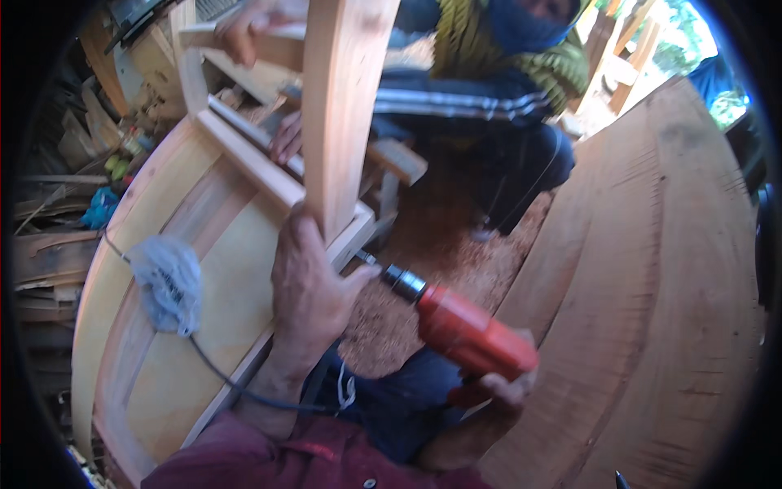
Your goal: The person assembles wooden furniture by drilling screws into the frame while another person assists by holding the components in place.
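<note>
My right hand point(507, 393) is wrapped round the handle of a red power drill point(472, 330). From the drill's dark chuck, the bit reaches up and left to the side of a wooden frame's corner joint point(352, 240); whether it has entered the wood I cannot tell. Just below that joint, my left hand point(309, 281) grips the frame, its thumb stretched toward the bit. An upright wooden post point(346, 114) rises from the corner. The frame's long rail point(248, 159) runs away to the far left.
Opposite me crouches a co-worker point(513, 90), one hand point(240, 37) on the frame's far bar. A pale wooden panel point(232, 257) lies left, with a plastic bag point(167, 281) on a dark cord. Broad planks point(643, 269) stand right; wood shavings point(387, 326) cover the ground.
</note>
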